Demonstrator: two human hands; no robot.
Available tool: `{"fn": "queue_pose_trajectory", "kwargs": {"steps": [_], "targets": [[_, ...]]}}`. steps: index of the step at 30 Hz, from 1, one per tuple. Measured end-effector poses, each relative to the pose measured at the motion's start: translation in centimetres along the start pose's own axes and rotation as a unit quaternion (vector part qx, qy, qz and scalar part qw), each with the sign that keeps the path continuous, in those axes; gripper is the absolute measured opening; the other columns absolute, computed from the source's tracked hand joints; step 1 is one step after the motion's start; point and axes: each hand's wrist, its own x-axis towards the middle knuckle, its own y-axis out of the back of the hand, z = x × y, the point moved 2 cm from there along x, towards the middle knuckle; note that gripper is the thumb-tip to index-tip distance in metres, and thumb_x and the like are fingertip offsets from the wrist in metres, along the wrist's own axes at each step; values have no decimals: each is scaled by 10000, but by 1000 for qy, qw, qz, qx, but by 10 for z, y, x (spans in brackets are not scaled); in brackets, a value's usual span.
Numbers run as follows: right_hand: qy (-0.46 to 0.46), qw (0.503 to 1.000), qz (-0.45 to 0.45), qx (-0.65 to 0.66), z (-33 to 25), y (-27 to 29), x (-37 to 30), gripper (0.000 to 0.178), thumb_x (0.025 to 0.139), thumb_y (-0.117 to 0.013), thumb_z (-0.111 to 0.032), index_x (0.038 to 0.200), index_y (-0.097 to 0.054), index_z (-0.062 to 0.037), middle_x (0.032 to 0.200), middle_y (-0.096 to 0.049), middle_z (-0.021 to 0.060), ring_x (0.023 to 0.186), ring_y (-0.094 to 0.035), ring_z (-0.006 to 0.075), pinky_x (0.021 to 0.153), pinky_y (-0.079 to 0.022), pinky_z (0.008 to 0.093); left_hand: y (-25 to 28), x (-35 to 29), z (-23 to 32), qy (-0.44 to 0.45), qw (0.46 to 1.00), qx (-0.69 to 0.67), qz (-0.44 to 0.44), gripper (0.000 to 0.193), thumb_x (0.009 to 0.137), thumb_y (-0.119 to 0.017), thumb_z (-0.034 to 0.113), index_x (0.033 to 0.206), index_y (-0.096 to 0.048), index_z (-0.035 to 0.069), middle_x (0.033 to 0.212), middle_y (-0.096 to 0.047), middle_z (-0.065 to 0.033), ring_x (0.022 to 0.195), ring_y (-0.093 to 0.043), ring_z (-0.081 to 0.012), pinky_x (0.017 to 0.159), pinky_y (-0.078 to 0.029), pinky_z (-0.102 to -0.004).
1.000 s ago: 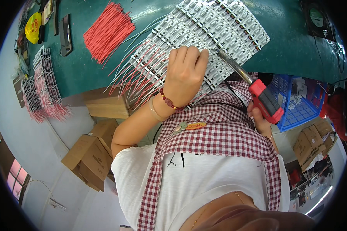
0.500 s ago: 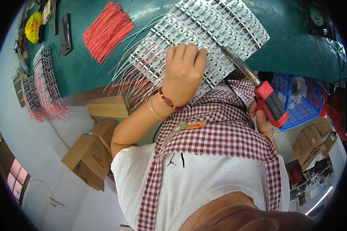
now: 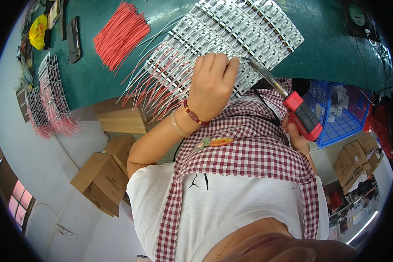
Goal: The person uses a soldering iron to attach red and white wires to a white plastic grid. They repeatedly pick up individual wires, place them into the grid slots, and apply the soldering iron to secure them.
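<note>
A silver panel of small circuit boards (image 3: 266, 32) lies slanted on the green table, with red and white wires (image 3: 155, 87) trailing off its left side. My left hand (image 3: 212, 85) is over the panel's lower part, fingers curled down and together. Whatever they pinch is hidden beneath them. In my right hand (image 3: 296, 136) is a soldering iron (image 3: 302, 114) with a red and black handle; its bent tip reaches the boards just right of my left fingertips. Most of the right hand is behind the handle.
A bundle of red wires (image 3: 120, 37) lies left of the panel. Farther left are a phone (image 3: 74, 39), a yellow bag (image 3: 38, 32) and other wired boards (image 3: 52, 83) at the table's edge. A blue basket (image 3: 343, 126) stands low at right, cardboard boxes (image 3: 101, 179) below left.
My left hand has shifted slightly right and toward me. The iron's tip has moved a little left and nearer, close to the left fingertips. The panel has shifted slightly.
</note>
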Motion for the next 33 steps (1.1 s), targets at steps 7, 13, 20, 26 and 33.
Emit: {"fn": "queue_pose_trajectory", "kwargs": {"steps": [7, 13, 20, 26, 33], "targets": [[14, 1000, 1, 18, 0, 2, 1, 235, 810, -678, -235, 892, -648, -17, 754, -619, 84, 613, -584, 188, 544, -446, 290, -1, 1, 0, -3, 1000, 11, -2, 277, 706, -593, 14, 977, -645, 8, 771, -478, -60, 723, -488, -216, 665, -382, -337], [-7, 986, 15, 167, -34, 0, 12, 333, 842, -673, -319, 839, -634, 12, 677, -603, 49, 585, -559, 126, 544, -444, 255, 0, 3, 0, -11, 999, 31, -2, 260, 706, -600, 27, 961, -644, 13, 772, -477, -58, 723, -488, -216, 670, -378, -341], [-9, 987, 2, 162, -27, 0, 7, 324, 845, -671, -307, 844, -634, 15, 690, -606, 49, 599, -566, 132, 561, -450, 262, 6, -1, 7, -20, 1000, 6, 5, 294, 693, -600, 24, 983, -648, 12, 787, -499, -59, 731, -493, -212, 664, -378, -343], [-21, 994, 5, 107, -17, -2, 1, 251, 846, -664, -265, 865, -640, -15, 757, -619, 53, 640, -584, 152, 572, -453, 261, -1, -2, 8, -12, 1000, 4, -7, 304, 688, -600, 5, 988, -649, 9, 781, -494, -60, 725, -490, -215, 660, -377, -338], [36, 999, -6, -11, -4, 2, -3, 253, 811, -685, -250, 854, -637, -6, 733, -618, 59, 628, -589, 153, 553, -454, 261, -2, -3, 8, -10, 1000, 5, -9, 297, 696, -602, -1, 990, -645, 12, 775, -482, -59, 726, -489, -216, 662, -379, -339]]}}
